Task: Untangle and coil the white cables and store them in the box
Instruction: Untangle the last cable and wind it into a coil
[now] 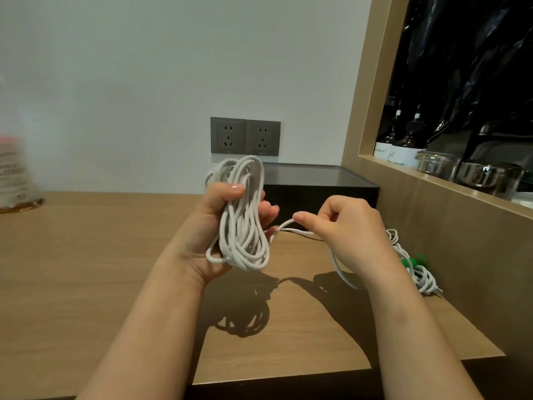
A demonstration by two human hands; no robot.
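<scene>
Over the light wooden surface (86,269), the left hand (202,235) has its grip clenched round a fat coil of white cable (243,226), thumb across the loops, held clear of the wood. Just beside it, the right hand (352,229) pinches the loose white strand (284,225) leaving that coil. Farther right, a second white cable bundle (421,277) lies on the surface beside something green (412,261). Behind the hands sits the black rectangular box (320,192), under two grey wall sockets (245,137).

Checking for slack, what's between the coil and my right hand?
Head view: a short stretch of white cable runs from the coil to the right hand.
</scene>
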